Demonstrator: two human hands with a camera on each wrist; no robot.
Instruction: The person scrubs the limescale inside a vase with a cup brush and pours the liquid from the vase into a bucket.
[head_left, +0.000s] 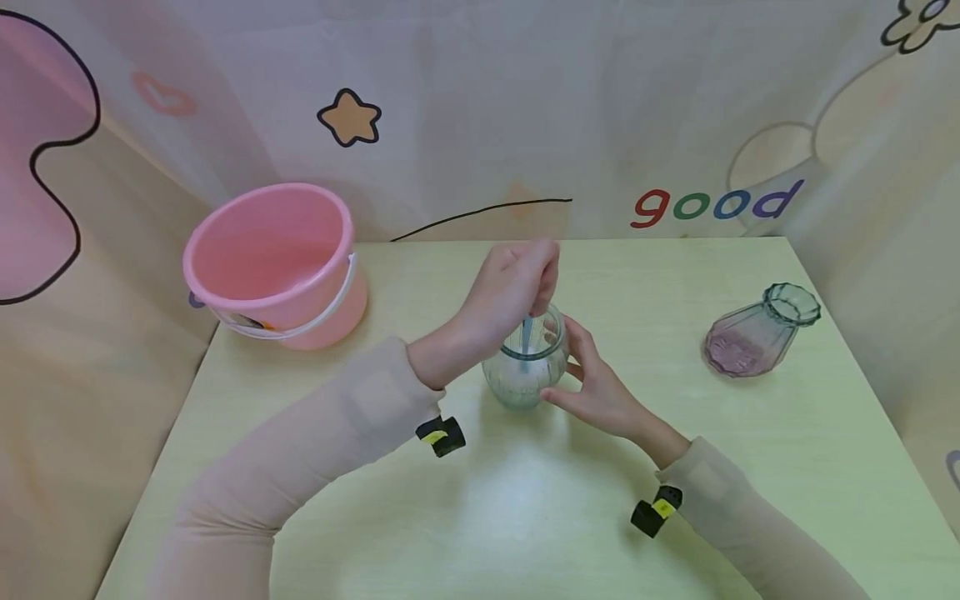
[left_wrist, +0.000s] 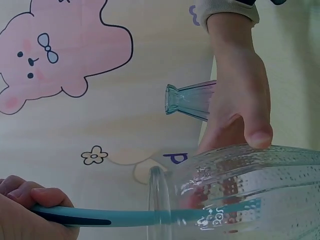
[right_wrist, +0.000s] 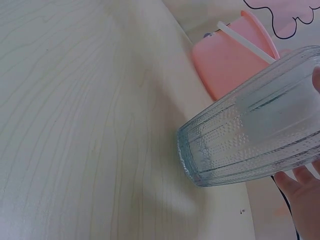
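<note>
My left hand (head_left: 510, 287) is above the glass jar (head_left: 517, 387), its fingers curled round the handle of a slim teal toothbrush (left_wrist: 125, 217) with a dark inlay. The brush reaches through the jar's mouth; its head inside is blurred by the ribbed, dotted glass. My right hand (head_left: 600, 390) grips the jar from the right side, thumb on the near side and fingers on the far side. In the right wrist view the clear jar (right_wrist: 250, 125) has its base on the table, with fingertips (right_wrist: 297, 185) against its wall.
A pink bucket (head_left: 330, 312) with a white handle stands at the back left. Toward the right edge of the pale wooden table (head_left: 480, 533) is a glass vase (head_left: 750, 337), purple at its base and greenish at its ruffled rim. A printed curtain (head_left: 480, 108) hangs behind.
</note>
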